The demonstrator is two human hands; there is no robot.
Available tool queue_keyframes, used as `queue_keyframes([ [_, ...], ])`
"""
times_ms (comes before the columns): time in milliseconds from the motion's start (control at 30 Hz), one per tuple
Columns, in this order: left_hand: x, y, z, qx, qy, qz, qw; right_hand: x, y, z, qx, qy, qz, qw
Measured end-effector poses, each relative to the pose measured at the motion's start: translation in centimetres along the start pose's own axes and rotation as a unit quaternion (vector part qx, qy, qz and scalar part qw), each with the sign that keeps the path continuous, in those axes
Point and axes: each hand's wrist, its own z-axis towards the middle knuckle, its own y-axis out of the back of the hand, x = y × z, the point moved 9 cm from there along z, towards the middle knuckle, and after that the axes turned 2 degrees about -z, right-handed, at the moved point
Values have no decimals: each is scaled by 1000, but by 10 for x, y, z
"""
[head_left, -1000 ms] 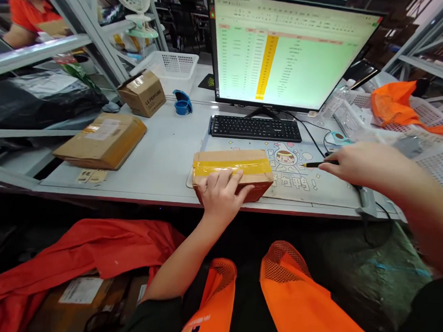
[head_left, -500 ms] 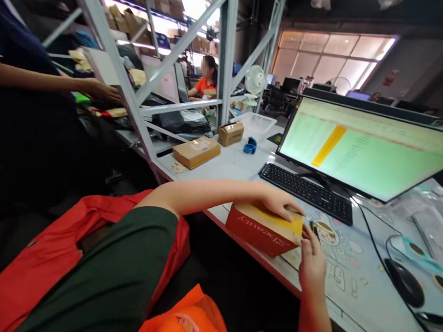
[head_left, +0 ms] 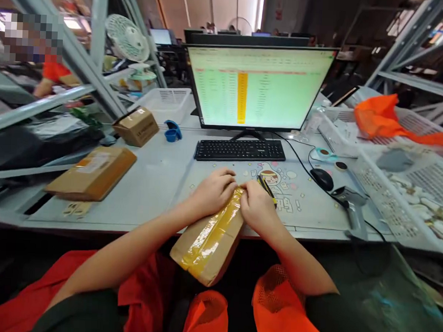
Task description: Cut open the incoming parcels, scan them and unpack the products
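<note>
A cardboard box (head_left: 201,243) with shiny yellow tape along its upper face lies slantwise, its near end jutting past the table's front edge. My left hand (head_left: 216,191) is closed on the far left side of the box, fingers curled over its end. At the far right corner, my right hand (head_left: 258,207) grips the box with bent fingers; what its fingertips do is hidden. Just beyond my right hand lies a black and yellow utility knife (head_left: 266,190), apart from it.
A keyboard (head_left: 240,150) and monitor (head_left: 259,89) stand ahead. Leftward are a flat parcel (head_left: 96,173), a small carton (head_left: 137,126) and blue tape dispenser (head_left: 172,131). To the right are a mouse (head_left: 321,179), barcode scanner (head_left: 355,211) and white baskets (head_left: 407,193).
My view has swung right to face the monitor. The box has turned, with its taped face towards me and its near end past the edge. Both hands have shifted to its far end.
</note>
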Motion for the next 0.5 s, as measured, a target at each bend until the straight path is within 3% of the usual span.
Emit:
queue_keyframes([
  [133, 9, 4, -2, -16, 7, -94, 995, 5, -6, 3, 18, 3, 2, 1000],
  [233, 9, 6, 4, -20, -9, -114, 993, 0, -8, 10, 15, 12, 60, 998],
  [367, 17, -5, 17, 31, 3, -113, 993, -2, -8, 19, -34, 67, 232, 970],
  [500, 28, -16, 20, 67, 47, -168, 982, -11, -6, 16, -92, 78, 314, 942],
])
